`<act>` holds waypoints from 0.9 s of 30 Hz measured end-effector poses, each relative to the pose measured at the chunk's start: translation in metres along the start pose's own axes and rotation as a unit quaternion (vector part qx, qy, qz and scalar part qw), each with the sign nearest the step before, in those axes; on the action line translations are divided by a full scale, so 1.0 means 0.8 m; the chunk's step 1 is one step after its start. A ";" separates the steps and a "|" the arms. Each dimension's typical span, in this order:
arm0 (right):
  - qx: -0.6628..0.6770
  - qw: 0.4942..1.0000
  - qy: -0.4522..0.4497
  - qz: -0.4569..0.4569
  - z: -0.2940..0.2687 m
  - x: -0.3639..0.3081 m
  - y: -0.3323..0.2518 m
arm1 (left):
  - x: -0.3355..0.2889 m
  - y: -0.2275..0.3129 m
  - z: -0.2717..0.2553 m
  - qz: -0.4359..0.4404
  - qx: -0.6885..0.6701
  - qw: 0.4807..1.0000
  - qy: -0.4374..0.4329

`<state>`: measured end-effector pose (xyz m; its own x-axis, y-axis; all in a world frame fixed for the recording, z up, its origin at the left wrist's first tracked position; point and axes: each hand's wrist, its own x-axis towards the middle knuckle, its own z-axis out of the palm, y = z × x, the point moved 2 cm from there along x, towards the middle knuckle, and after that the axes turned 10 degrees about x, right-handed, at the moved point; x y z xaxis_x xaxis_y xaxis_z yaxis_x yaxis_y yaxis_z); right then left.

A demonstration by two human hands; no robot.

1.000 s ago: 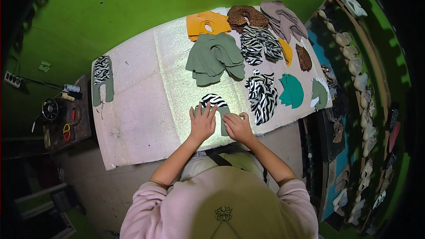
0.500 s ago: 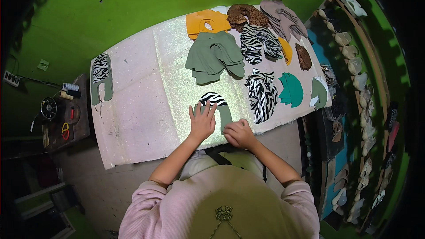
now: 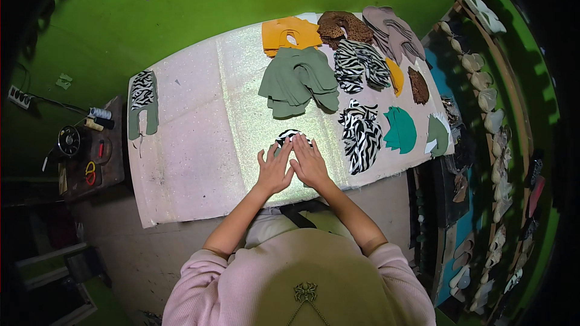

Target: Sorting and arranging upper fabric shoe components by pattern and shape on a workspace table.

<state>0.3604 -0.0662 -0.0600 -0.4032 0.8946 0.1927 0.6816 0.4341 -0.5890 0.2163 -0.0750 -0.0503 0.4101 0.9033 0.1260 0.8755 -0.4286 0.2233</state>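
Both palms face down on a cut piece near the table's front edge. Its arched zebra-print part [image 3: 289, 134] shows just past my fingertips. The green part below it is mostly covered by my hands. My left hand [image 3: 275, 169] lies flat with its fingers spread, fingertips against the zebra-print edge. Beside it, my right hand [image 3: 310, 165] has its fingers stretched out over the piece's right side. The two hands meet at the index fingers. Neither holds anything.
Stacked green U-shaped pieces [image 3: 296, 84] lie beyond my hands, with yellow pieces [image 3: 278, 33] and leopard-print pieces [image 3: 344, 27] behind. Zebra-print pieces [image 3: 361, 145] and teal pieces [image 3: 401, 130] sit to the right. A finished-looking pair [image 3: 136, 125] lies far left. Shoe lasts [image 3: 481, 80] line racks at right.
My right hand has moved left and forward from the green piece's lower right leg to beside my left hand, its fingers now stretched out flat. My left hand stays on the piece.
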 end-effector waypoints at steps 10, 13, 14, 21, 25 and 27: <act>-0.023 1.000 0.001 0.006 0.001 0.001 -0.001 | 0.002 -0.043 -0.021 0.110 0.000 0.993 -0.052; -0.016 1.000 0.007 0.003 -0.002 0.000 -0.003 | 0.006 -0.053 -0.025 0.147 0.048 0.987 -0.053; -0.010 1.000 0.010 0.002 -0.002 0.000 -0.003 | 0.007 -0.058 -0.028 0.161 0.058 0.984 -0.047; -0.014 1.000 0.019 -0.001 -0.001 0.001 -0.003 | 0.011 -0.082 -0.039 0.205 0.080 0.973 -0.066; -0.013 1.000 0.019 0.000 -0.002 0.000 -0.003 | 0.007 -0.083 -0.046 0.229 0.077 0.967 -0.087; -0.015 1.000 0.017 -0.001 -0.002 0.001 -0.003 | 0.006 -0.087 -0.046 0.246 0.081 0.961 -0.091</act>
<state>0.3592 -0.0668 -0.0574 -0.3837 0.8967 0.2206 0.6994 0.4381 -0.5647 0.1475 -0.0418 -0.0294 0.8103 0.5860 0.0038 0.5858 -0.8101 0.0240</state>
